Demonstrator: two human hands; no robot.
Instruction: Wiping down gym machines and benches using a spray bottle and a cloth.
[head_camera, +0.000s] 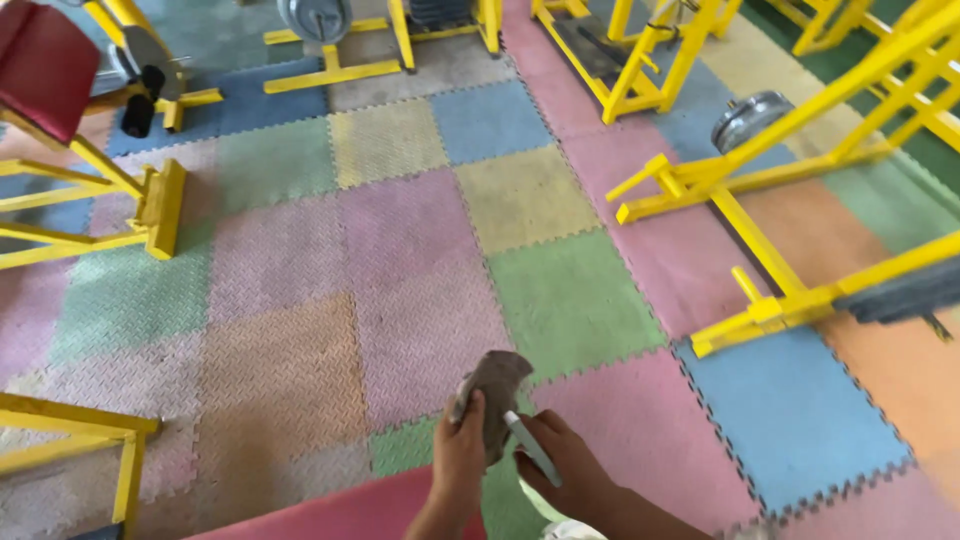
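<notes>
head view, looking down. we see a floor (420, 300) of interlocking foam tiles in faded pink, green, blue, yellow and orange. yellow steel gym frames ring the open middle: one frame (150, 205) at the left with a red pad (40, 60) above it, another frame (760, 250) at the right running from the upper corner down toward the blue tile, and more frames along the top edge. a round grey weight plate (748, 118) sits among the right-hand bars, and a second weight plate (314, 18) shows at the top. a further yellow leg (125, 470) stands at the lower left, and a red padded surface (350, 512) crosses the bottom edge just left of our arms. none of these stands between the camera and our hands.

at the bottom centre our left hand (460, 455) is closed around the lower part of a crumpled grey-brown cloth (495, 385), thumb and fingers pinching it so that the cloth rises above the knuckles. our right hand (565, 465) lies just beside it, touching the cloth's right side, with its fingers curled about a slim pale object (532, 450) that slants down to the right; we cannot tell what this object is. the cloth is thus held between the two hands, above the green and pink tiles, well apart from every frame.
</notes>
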